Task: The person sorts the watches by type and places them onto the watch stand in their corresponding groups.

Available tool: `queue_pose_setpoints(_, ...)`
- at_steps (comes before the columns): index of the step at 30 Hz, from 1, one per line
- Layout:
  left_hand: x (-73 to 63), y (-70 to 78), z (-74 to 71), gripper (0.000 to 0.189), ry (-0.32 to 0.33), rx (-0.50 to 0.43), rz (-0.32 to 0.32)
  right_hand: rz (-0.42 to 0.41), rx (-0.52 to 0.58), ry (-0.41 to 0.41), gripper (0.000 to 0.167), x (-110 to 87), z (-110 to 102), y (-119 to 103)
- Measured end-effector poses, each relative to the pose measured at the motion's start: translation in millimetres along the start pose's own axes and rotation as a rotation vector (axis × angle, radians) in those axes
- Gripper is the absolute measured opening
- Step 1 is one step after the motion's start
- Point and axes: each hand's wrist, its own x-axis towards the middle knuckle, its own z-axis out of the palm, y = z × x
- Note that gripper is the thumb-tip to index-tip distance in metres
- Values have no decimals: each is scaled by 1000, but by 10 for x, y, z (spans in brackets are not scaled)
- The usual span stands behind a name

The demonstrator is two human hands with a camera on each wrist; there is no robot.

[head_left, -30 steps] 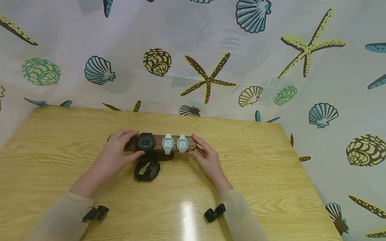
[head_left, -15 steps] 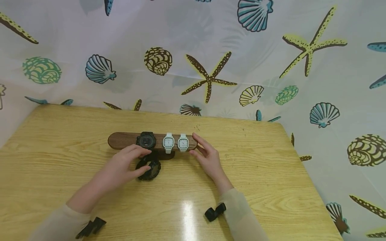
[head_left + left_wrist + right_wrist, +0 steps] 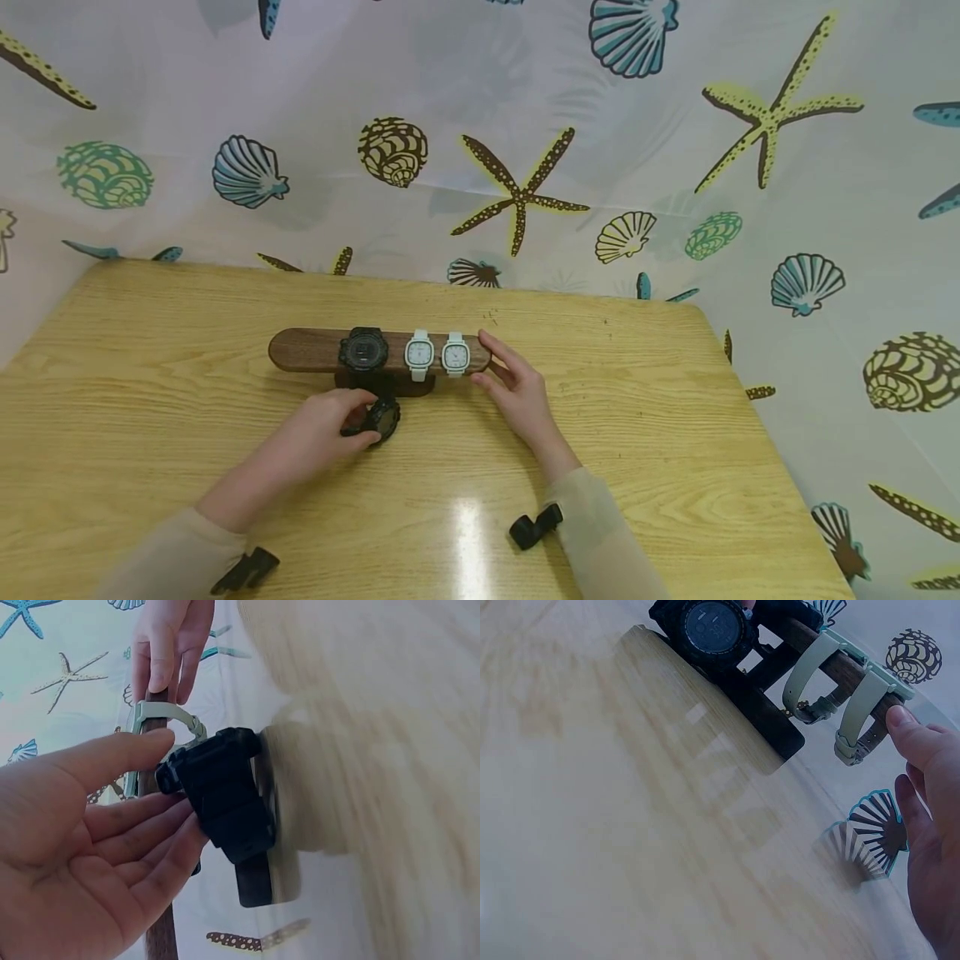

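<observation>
My left hand (image 3: 322, 429) pinches a black wristwatch (image 3: 387, 419) at the front of the wooden watch stand (image 3: 307, 350). Thumb and fingers lie on either side of this watch (image 3: 225, 795) in the left wrist view; its dial (image 3: 711, 628) shows in the right wrist view. My right hand (image 3: 519, 398) grips the right end of the stand's bar between thumb and fingers. Around the bar sit another black watch (image 3: 365, 350) and two pale watches, one (image 3: 419, 354) left of the other (image 3: 455, 356). The bar's left end is bare.
The stand's dark base (image 3: 784, 739) rests on a light wooden table (image 3: 637, 433). Behind and to the right hangs a white cloth (image 3: 315, 75) printed with shells and starfish. Each sleeve bears a black wrist device, one on the right (image 3: 535, 527).
My left hand has let go of the bar's left side, moved down toward me, and taken hold of the front black watch. The right hand stays at the bar's right end.
</observation>
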Motion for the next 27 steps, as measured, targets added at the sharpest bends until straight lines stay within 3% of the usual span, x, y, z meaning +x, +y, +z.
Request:
queue_pose_setpoints(8, 43, 31, 69, 33, 53, 15, -57, -8, -5, 9, 54, -8, -8, 124)
queue_pose_setpoints(15, 40, 27, 78, 30, 24, -23, -54, -15, 4, -3, 53, -2, 1, -5)
queue_pose_setpoints(18, 19, -21, 55, 29, -16, -101, -39, -13, 3, -4, 53, 2, 3, -15)
queue_pose_setpoints(27, -99, -247, -160, 39, -168, -454, -20, -13, 9, -3, 54, -2, -5, -4)
